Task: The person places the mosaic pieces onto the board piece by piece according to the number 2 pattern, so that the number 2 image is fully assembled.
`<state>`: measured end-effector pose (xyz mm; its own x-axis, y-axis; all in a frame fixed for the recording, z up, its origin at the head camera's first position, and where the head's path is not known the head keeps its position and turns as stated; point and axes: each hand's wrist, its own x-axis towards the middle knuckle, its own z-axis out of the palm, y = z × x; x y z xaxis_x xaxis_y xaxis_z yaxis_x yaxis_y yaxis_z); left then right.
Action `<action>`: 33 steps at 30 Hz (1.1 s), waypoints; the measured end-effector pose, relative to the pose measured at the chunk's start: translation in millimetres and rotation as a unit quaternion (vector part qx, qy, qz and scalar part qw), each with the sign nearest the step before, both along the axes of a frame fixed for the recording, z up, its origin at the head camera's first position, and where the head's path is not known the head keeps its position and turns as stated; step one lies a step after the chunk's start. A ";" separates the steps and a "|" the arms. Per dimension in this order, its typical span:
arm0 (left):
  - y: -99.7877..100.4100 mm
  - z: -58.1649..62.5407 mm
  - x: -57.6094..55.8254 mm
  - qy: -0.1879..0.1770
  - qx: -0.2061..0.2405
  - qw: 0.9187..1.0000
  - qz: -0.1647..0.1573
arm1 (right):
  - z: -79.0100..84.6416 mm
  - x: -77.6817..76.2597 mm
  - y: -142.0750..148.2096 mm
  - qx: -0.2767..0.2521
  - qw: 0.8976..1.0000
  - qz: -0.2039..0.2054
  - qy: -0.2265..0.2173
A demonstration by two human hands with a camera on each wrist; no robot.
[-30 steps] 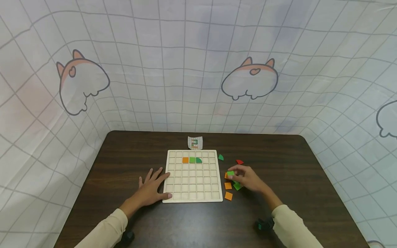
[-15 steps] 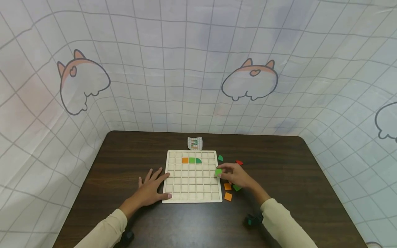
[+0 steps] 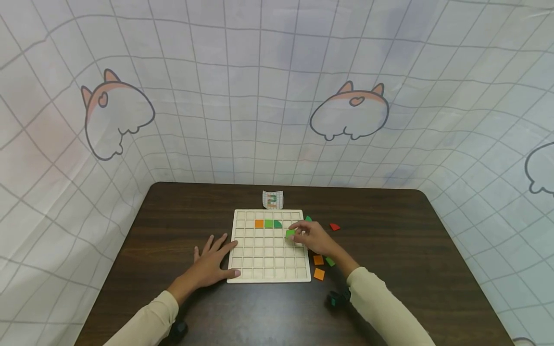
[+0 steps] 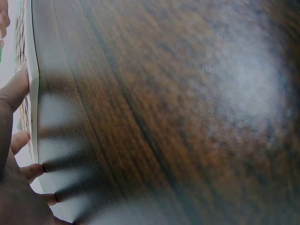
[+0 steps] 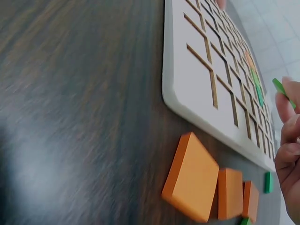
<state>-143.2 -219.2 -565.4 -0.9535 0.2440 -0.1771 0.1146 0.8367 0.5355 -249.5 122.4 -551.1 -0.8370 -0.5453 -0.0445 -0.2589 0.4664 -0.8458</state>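
A pale square grid board [image 3: 268,264] lies on the dark wooden table. Near its top, a row of three pieces sits in the cells: an orange square tile [image 3: 259,223], a green square tile [image 3: 268,223] and a darker green quarter-round tile [image 3: 278,224]. My right hand [image 3: 315,239] pinches a light green square tile [image 3: 290,233] over the board's right part; the right wrist view shows this tile [image 5: 284,92] tilted between thumb and finger. On the board's left edge rests my left hand [image 3: 210,262], fingers spread, thumb and index finger on the rim.
Right of the board lie orange square tiles [image 3: 319,274], a green tile [image 3: 330,262], a red curved tile [image 3: 334,226] and a green quarter-round tile [image 3: 308,218], partly hidden. Behind the board is a small printed pattern card [image 3: 272,200]. A grid-patterned curtain [image 3: 277,120] surrounds the table.
My right hand has carried the light green tile leftward and slightly away from me, from the loose tiles to over the board. The left hand has stayed in place.
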 end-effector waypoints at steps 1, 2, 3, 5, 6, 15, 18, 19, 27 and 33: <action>0.0 -0.2 0.1 0.000 0.000 1.000 0.000 | 0.0 -0.9 -2.5 0.004 1.000 -0.004 -0.003; 0.1 -0.5 0.1 0.000 0.000 1.000 0.000 | -0.3 -1.7 -4.8 0.006 1.000 -0.007 -0.007; 0.1 -0.6 0.1 0.000 0.000 1.000 0.000 | -1.0 -2.6 -6.8 0.009 1.000 -0.010 -0.012; 0.2 -0.8 0.0 -0.001 -0.002 1.000 0.000 | -2.6 -4.6 -10.5 0.014 0.999 -0.016 -0.026; 0.2 -0.7 0.1 -0.001 -0.002 1.000 0.000 | -3.1 -5.3 -12.4 0.015 0.999 -0.017 -0.030; 1.1 1.5 0.2 -0.003 -0.003 1.000 0.002 | -12.5 -11.6 -25.5 0.002 1.000 -0.002 -0.017; 1.1 1.4 0.3 -0.001 -0.005 1.000 0.003 | -13.7 -11.5 -29.2 0.000 1.000 -0.003 -0.011; 1.0 1.1 0.4 -0.001 -0.006 1.000 0.003 | -13.4 -11.0 -30.5 0.002 1.000 -0.004 -0.009; 0.7 -1.3 1.1 0.003 0.000 1.000 -0.001 | -13.3 -11.2 -38.0 0.034 0.999 -0.008 0.011; 0.4 -1.3 0.8 0.002 0.000 1.000 -0.001 | -15.6 -12.2 -41.0 0.043 0.999 -0.015 0.025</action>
<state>-142.3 -218.8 -566.6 -0.9538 0.2455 -0.1732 0.1181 0.8365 0.5351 -261.7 81.4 -566.7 -0.8548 -0.5168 -0.0483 -0.2847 0.5447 -0.7888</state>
